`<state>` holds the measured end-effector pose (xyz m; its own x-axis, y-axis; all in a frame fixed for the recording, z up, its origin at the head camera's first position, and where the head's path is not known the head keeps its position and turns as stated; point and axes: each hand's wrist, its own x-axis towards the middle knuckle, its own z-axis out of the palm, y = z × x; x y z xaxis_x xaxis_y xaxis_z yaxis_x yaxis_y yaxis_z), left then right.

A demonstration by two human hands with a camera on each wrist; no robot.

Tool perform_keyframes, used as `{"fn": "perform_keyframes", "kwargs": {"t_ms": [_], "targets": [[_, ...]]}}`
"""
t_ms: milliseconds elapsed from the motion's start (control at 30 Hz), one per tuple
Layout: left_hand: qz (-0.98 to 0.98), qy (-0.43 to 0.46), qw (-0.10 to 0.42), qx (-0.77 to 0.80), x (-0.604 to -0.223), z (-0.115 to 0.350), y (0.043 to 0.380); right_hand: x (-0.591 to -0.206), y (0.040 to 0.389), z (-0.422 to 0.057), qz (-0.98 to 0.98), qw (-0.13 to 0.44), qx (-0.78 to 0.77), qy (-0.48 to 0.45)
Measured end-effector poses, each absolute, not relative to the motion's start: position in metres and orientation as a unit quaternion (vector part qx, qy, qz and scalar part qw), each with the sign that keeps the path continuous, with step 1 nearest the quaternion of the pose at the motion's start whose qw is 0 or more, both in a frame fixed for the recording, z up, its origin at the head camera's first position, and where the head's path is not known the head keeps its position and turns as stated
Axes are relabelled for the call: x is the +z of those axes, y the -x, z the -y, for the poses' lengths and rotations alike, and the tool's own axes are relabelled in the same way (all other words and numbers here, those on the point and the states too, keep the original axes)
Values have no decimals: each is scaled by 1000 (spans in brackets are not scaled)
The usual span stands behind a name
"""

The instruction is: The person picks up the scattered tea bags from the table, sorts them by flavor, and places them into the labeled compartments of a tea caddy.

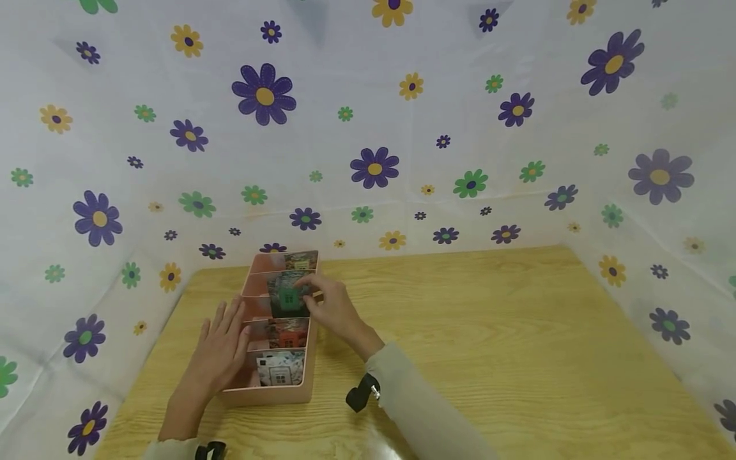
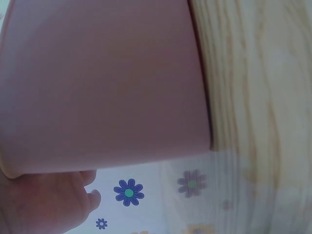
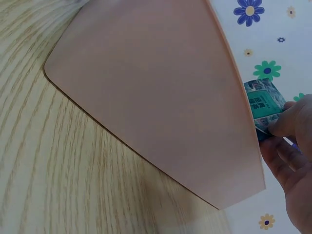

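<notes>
A pink divided box (image 1: 267,397) stands on the table, its compartments in a row running away from me. My right hand (image 1: 336,313) pinches a dark sachet with a green label (image 1: 289,297) by its right side, at the middle compartments. In the right wrist view this green sachet (image 3: 262,105) shows above the box rim, between thumb and fingers. My left hand (image 1: 215,351) lies along the box's left rim with fingers extended. The left wrist view is mostly filled by the box's outer wall (image 2: 107,87), with part of the left hand (image 2: 46,204) at the rim.
White sachets (image 1: 280,369) occupy the nearest compartment, a red-labelled sachet (image 1: 289,333) the one behind it. Another sachet with a yellowish label (image 1: 301,260) sits in the farthest compartment. Beneath is a wood-grain table (image 1: 471,345), bordered by a flower-print cloth (image 1: 437,115) at the back and sides.
</notes>
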<state>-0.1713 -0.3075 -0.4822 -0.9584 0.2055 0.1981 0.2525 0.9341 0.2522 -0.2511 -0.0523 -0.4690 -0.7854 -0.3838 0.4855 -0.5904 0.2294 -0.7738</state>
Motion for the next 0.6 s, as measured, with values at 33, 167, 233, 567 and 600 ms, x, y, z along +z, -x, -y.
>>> {"fn": "perform_keyframes", "kwargs": {"t_ms": [33,167,233,567,600], "targets": [[979,118,86,-140,-482,307,171,-469,251,52,781,95,530,-317],[979,118,84,-145,-479,305,171,-470,251,51,785,97,518,-325],[979,118,80,-147,-478,305,173,-469,251,50,785,99,519,-323],[979,127,69,-146,-479,305,174,-465,250,37,792,113,514,-310],[978,128,66,-151,-480,305,174,-463,249,34,792,116,513,-310]]}}
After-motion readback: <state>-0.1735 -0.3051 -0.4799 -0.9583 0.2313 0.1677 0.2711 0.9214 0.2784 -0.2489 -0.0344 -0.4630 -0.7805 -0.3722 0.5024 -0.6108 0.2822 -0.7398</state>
